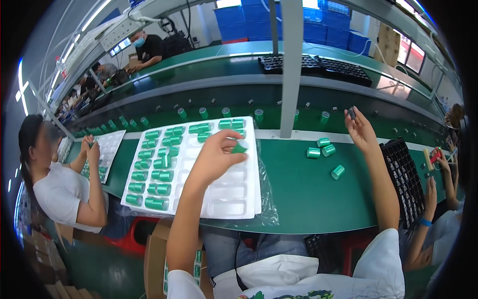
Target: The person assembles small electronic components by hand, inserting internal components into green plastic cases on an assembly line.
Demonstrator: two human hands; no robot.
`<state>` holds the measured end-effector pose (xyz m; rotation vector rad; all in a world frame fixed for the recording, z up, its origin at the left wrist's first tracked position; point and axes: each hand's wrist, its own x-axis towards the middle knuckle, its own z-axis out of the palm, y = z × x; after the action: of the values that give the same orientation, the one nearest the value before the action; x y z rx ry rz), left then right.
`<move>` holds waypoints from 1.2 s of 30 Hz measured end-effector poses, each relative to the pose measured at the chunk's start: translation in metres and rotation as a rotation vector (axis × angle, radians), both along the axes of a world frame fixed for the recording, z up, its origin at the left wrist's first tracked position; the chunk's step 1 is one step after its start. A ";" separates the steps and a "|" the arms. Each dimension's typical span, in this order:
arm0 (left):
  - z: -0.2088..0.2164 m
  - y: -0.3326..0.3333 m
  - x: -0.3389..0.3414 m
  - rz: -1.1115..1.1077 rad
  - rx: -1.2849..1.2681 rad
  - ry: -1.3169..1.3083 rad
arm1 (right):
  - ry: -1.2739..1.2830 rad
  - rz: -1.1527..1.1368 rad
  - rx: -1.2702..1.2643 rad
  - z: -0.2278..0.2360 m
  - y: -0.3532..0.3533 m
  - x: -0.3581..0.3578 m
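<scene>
My left hand [215, 157] is closed on a green cylinder [239, 148], with thumb and fingers around it, over the upper right part of a white plastic tray [226, 192]. Pairs of green cylinders [162, 175] lie in many of the tray's pockets. Farther right, my right hand [362, 130] is raised near the conveyor and pinches a small dark grey part [352, 113] at its fingertips. Between my hands, several loose green cylinders [338, 172] rest on the green table [303, 199].
Clear plastic film [269, 199] sticks out beside the tray. A metal post [291, 74] stands ahead. Beyond the table edge, a conveyor [239, 107] carries cylinders and small parts. A black tray [402, 182] lies at right. Co-workers sit at left [69, 184] and right [438, 234].
</scene>
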<state>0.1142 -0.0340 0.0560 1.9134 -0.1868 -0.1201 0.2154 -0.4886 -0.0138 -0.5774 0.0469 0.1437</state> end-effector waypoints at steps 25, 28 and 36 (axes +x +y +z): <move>-0.066 -0.098 -0.098 0.044 -1.360 0.365 | -0.607 0.298 -1.022 0.065 0.172 -0.139; -0.062 -0.103 -0.102 0.103 -1.297 0.322 | -0.798 0.278 -1.195 0.066 0.164 -0.131; -0.080 -0.105 -0.104 0.082 -1.282 0.360 | -1.115 0.166 -1.361 0.062 0.171 -0.137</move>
<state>0.0105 -0.1390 -0.0242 0.6019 0.0681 -0.2181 0.0783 -0.3174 0.0480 -1.9487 -1.0666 -0.0950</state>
